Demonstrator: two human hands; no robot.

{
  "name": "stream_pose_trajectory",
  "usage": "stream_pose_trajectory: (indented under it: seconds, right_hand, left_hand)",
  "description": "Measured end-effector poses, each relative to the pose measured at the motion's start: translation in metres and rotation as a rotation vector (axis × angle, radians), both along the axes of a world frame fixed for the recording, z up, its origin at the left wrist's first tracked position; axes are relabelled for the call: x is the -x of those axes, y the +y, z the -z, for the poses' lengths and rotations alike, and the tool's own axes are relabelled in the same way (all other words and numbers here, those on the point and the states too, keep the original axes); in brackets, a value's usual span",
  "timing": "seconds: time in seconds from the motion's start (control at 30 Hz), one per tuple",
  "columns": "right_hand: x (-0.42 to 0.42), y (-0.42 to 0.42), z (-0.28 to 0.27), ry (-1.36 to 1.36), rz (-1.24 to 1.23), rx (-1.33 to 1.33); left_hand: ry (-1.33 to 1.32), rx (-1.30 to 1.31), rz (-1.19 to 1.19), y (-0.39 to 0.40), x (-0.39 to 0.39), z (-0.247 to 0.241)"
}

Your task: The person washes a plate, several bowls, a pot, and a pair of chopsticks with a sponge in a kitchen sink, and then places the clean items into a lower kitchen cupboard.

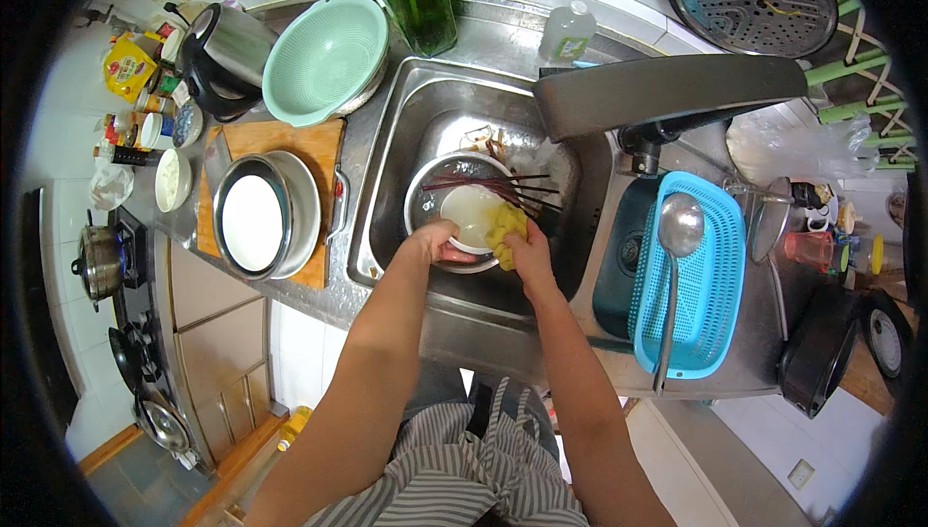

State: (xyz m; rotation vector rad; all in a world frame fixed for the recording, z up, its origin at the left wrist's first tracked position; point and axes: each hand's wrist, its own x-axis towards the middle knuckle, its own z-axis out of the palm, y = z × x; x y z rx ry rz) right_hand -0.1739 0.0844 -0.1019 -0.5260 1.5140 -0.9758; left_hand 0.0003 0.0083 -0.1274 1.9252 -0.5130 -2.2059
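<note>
Over the steel sink [377, 186], my left hand [441, 240] grips the rim of a small white bowl [464, 216]. A yellow cloth [507, 230] is bunched in my right hand [528, 248], against the bowl's right side. Beneath them a round steel basin [417, 197] stands in the sink. Several dark red chopsticks [464, 181] lie across the basin, their ends past its right rim. Food scraps [482, 139] lie on the sink's floor behind it.
A dark faucet head [652, 88] juts over the back right. On the right, a blue plastic basket [718, 309] carries a steel ladle [680, 226]. Stacked bowls [254, 222] stand on a wooden board [319, 164] at left, near a green colander [326, 63] and an electric kettle [235, 48].
</note>
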Motion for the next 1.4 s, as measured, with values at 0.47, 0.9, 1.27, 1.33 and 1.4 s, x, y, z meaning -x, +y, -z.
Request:
stream_pose_trajectory:
  seconds: [0.47, 0.9, 1.27, 1.33, 1.4]
  right_hand:
    - [-0.002, -0.026, -0.152, 0.369, -0.15, 0.598]
    - [0.04, -0.086, -0.132, 0.814, -1.031, 0.361]
    - [0.011, -0.108, -0.09, 0.668, -0.579, 0.37]
    - [0.008, -0.096, -0.114, 0.886, -0.701, 0.342]
    - [0.008, -0.1, -0.115, 0.944, -0.607, 0.333]
  left_hand:
    - [-0.131, 0.939, -0.252, 0.013, 0.035, -0.154]
    - [0.503, 0.539, -0.193, -0.001, 0.049, -0.163]
    - [0.399, 0.3, -0.409, -0.008, 0.063, -0.165]
    - [0.258, 0.497, -0.299, -0.014, 0.053, -0.168]
    - [0.109, 0.58, -0.263, -0.018, 0.046, -0.162]
